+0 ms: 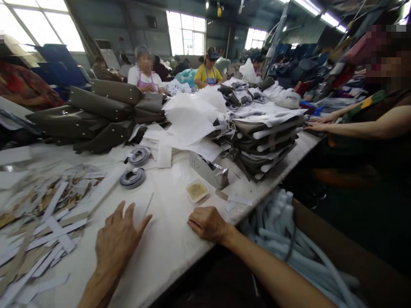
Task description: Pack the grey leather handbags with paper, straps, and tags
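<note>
My left hand (117,239) lies flat on the white table (167,244) with its fingers stretched out, holding nothing. A thin white strip (148,204) lies just beyond its fingertips. My right hand (208,223) rests on the table near the front edge, fingers curled under with nothing visible in them. A small tray of yellowish paste (197,190) sits just beyond the right hand, beside a grey metal tool (210,170).
Paper strips and scraps (41,218) pile up at left. Two rolls of grey tape (132,178) lie mid-table. Stacks of grey bag pieces (266,143) and dark bags (93,115) stand behind. A box of white tubes (289,239) sits at right. Other people work around the table.
</note>
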{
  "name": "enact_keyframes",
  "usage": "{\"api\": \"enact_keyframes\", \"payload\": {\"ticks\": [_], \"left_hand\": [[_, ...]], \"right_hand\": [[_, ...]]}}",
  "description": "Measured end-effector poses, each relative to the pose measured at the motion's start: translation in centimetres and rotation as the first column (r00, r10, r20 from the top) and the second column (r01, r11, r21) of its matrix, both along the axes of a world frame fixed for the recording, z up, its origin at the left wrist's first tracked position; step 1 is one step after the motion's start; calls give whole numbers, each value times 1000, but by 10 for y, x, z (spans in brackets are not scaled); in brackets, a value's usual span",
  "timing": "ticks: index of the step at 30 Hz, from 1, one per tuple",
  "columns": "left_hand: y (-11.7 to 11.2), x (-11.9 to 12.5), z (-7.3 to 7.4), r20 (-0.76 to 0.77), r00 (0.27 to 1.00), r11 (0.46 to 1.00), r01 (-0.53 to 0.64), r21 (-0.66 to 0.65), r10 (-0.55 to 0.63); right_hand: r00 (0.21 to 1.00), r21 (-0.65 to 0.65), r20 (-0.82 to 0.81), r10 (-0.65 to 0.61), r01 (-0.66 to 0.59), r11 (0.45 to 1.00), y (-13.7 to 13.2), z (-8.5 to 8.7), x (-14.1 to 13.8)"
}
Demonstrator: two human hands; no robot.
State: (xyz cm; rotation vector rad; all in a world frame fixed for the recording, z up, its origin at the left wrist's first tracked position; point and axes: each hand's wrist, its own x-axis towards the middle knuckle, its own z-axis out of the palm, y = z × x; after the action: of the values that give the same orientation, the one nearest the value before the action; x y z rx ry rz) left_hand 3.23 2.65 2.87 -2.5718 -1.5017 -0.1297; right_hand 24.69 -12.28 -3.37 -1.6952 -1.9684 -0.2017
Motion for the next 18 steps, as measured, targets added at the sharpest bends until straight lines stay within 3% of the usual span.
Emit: {"api": "enact_keyframes", "payload": {"ticks": [3, 6, 8, 13, 18], "left_hand": [[2, 8, -19, 33, 994, 988, 96, 118, -100], [6, 8, -42, -15, 996, 996, 87, 15, -87], [9, 6, -51, -43, 998, 996, 37, -84, -41], [21, 1, -42, -91, 995, 979, -65, -194, 48], [29, -3, -34, -51, 995, 992, -94, -83, 90]], "right_hand": [[1000, 21, 5, -3, 3, 1000, 0, 1, -1], [1000, 38, -28, 13, -12, 999, -1, 0, -3], [998, 50, -56, 23, -20, 999, -2, -1, -4], [991, 47, -130, 43, -38, 998, -2, -3, -3], [981, 41, -164, 100, -95, 995, 4, -11, 5]]}}
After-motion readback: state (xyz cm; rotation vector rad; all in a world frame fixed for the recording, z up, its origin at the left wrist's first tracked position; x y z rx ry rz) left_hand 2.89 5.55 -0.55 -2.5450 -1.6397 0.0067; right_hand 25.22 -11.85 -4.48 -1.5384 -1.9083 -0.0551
